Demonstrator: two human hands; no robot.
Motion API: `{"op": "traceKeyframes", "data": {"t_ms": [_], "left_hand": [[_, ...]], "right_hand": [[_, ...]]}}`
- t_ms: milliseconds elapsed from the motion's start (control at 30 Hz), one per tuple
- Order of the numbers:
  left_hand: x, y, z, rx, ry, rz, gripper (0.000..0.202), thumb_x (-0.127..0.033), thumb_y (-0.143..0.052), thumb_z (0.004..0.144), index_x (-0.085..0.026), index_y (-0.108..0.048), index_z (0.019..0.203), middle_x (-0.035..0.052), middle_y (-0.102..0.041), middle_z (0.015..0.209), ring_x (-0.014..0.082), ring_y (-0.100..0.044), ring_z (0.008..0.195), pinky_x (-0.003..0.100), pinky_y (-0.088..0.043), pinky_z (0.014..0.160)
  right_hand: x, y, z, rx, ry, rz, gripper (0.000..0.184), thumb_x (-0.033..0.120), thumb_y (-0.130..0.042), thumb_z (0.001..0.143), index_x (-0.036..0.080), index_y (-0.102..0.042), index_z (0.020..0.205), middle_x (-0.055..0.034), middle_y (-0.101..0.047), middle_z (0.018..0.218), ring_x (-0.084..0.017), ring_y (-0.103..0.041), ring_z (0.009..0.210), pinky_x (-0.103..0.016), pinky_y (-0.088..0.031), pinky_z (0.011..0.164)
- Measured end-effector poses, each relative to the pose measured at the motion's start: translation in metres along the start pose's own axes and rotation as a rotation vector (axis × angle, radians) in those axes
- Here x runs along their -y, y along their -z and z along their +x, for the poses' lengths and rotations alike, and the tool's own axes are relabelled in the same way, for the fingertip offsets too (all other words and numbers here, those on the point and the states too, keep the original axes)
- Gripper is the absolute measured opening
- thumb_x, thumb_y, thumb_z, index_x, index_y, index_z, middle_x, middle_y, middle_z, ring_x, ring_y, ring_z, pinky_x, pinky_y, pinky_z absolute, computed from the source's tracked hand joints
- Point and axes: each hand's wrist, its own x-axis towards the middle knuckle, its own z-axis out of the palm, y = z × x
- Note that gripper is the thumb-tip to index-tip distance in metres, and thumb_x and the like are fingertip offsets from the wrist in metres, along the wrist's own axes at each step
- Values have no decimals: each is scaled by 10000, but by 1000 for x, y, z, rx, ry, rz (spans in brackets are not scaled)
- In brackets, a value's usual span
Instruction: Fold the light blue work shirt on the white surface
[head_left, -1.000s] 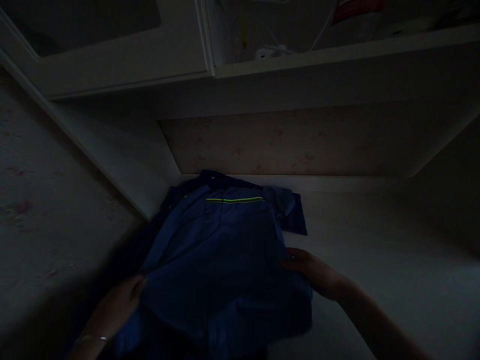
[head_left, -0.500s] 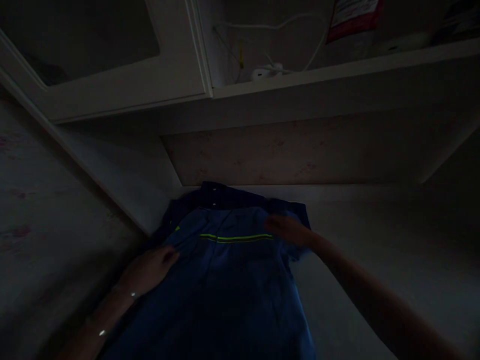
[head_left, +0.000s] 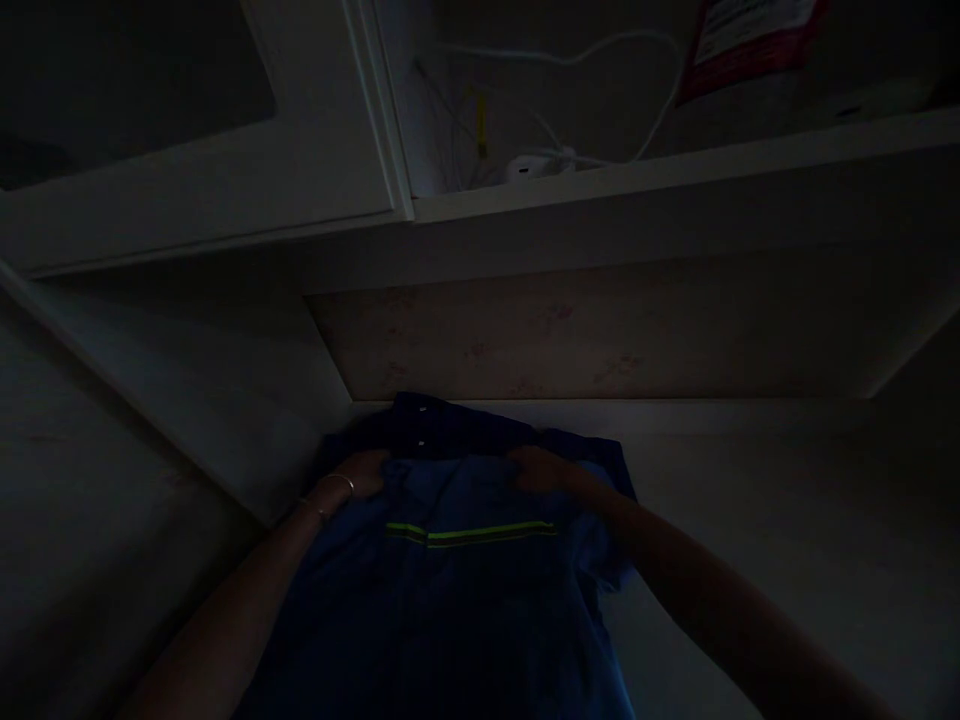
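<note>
A blue shirt (head_left: 480,590) with a yellow-green stripe across it lies spread on a pale surface. My left hand (head_left: 364,473), with thin bracelets at the wrist, is closed on the shirt's upper left edge. At its upper right edge, my right hand (head_left: 537,469) has its fingers closed on the fabric. Behind the shirt's top edge lies a darker navy garment (head_left: 465,425) with small pale buttons, partly covered by the shirt. The dim light hides the fingertips' detail.
Overhead runs a white shelf (head_left: 675,175) with a white cable (head_left: 570,60), a white plug-like item (head_left: 527,167) and a red-and-white packet (head_left: 750,45) on it. A cabinet door (head_left: 315,150) hangs at the upper left. A floral-patterned panel (head_left: 480,350) stands behind the clothes.
My left hand has moved up and right to the shirt's top edge. My right hand has shifted slightly left onto the opposite side of that edge. The view has tilted up slightly.
</note>
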Motion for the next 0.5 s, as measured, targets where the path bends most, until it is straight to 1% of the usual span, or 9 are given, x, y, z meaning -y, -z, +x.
{"op": "traceKeyframes", "data": {"t_ms": [33,100,167,200,233,300,333,433,500], "left_hand": [[3,10,0,-43,15,9,190,-147,-608,699,-234,-684,850,26,-727,918,188,-670,852,247,-486,749],[10,26,2,-216,73,57,252,-128,-507,775,-204,-652,967,79,-688,1033,227,-635,977,308,-476,841],[18,32,6,-395,107,151,318,-125,-457,821,-162,-606,1099,141,-625,1147,268,-581,1091,363,-457,912],[21,30,8,-444,104,200,359,-128,-474,822,-152,-578,1165,155,-599,1185,277,-560,1129,372,-450,934],[25,25,10,-460,93,239,412,-128,-508,811,-150,-551,1221,159,-585,1206,278,-550,1147,370,-449,943],[28,8,13,-412,84,276,488,-119,-548,796,-139,-516,1282,167,-585,1210,273,-571,1124,360,-466,922],[28,-1,13,-392,93,278,478,-122,-535,812,-122,-513,1290,179,-589,1209,272,-591,1095,361,-477,902],[18,-27,3,-406,111,276,417,-151,-395,900,-73,-518,1291,223,-563,1267,286,-618,1057,393,-491,880],[6,-43,-15,-443,48,272,435,-217,-327,947,-96,-506,1324,207,-520,1354,293,-577,1147,424,-455,962]], "right_hand": [[2,7,4,-63,-8,-11,207,247,-687,746,213,-715,948,-28,-734,979,-194,-670,890,-235,-470,769],[7,18,14,-221,-50,-36,286,234,-543,852,188,-644,1116,-87,-677,1150,-227,-617,1054,-297,-436,897],[14,21,25,-372,-124,-82,351,205,-423,907,177,-564,1227,-133,-601,1268,-259,-547,1168,-377,-381,986],[17,19,30,-430,-171,-108,371,200,-407,912,172,-536,1259,-154,-576,1292,-278,-526,1190,-421,-363,1003],[20,15,33,-476,-223,-134,391,212,-419,910,167,-511,1288,-171,-559,1303,-300,-516,1195,-463,-357,1006],[25,3,35,-537,-320,-201,475,249,-470,896,159,-452,1362,-194,-521,1347,-337,-491,1210,-541,-341,1010],[27,-5,33,-550,-342,-239,530,260,-483,892,158,-408,1407,-200,-483,1392,-349,-466,1235,-578,-321,1020],[24,-29,16,-546,-276,-363,575,269,-435,921,220,-322,1482,-154,-342,1526,-339,-345,1346,-647,-216,1070],[14,-42,-3,-500,-168,-420,521,324,-396,952,287,-354,1469,-103,-299,1561,-321,-266,1400,-670,-146,1090]]}}
